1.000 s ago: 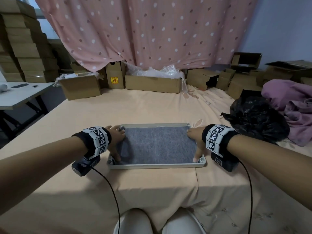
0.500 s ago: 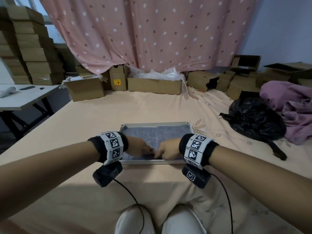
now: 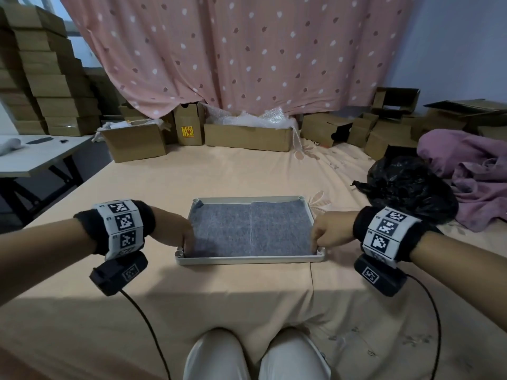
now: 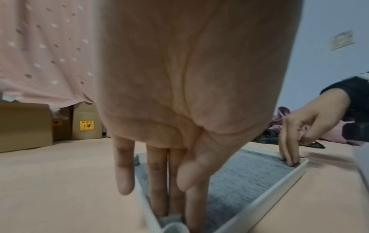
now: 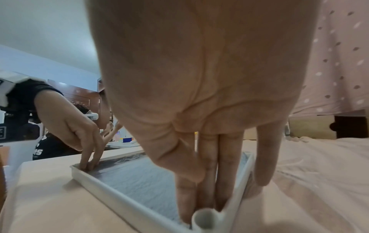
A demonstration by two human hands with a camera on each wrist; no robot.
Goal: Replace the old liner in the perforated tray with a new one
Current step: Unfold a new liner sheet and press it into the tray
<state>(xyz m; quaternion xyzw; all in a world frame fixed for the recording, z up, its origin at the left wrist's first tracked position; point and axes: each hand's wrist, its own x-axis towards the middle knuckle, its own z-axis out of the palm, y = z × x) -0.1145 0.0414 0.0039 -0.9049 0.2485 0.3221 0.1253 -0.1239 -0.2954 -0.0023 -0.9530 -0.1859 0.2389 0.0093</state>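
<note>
Now both hands sit at the near corners of the shallow pale-grey rectangular plastic tray (image 3: 248, 260), where half a second ago they were bunched together at the middle of its near edge and, a second ago, spread at its two sides. The left hand (image 3: 175, 231) has straight fingers (image 4: 157, 181) reaching down into the near-left corner, pressing the grey felt liner sheet (image 3: 251, 229) against the floor beside the corner post; it grips nothing. The right hand (image 3: 327, 231) does the same at the near-right corner, its straight fingers (image 5: 207, 173) pushing the felt down just inside the wall. So the hands are well apart, one at each end of the tray's near edge, both flat-fingered and pressing. I judge this sweep from centre to corners to be smoothing and tucking: the liner lies flat inside the tray and covers its floor, so the task looks close to finished, with perhaps the far-left corner, where the felt curls up slightly, left to seat. Whether this is the new sheet I cannot tell from sight alone. Counted: one tray, one liner in it with a single crease down its middle, two hands, two wrist bands. To the tray's right lies one crumpled black plastic bag (image 3: 408, 187) on the peach bedsheet (image 3: 233, 174); beyond the tray's far edge stand several brown cardboard boxes (image 3: 247, 137).
</note>
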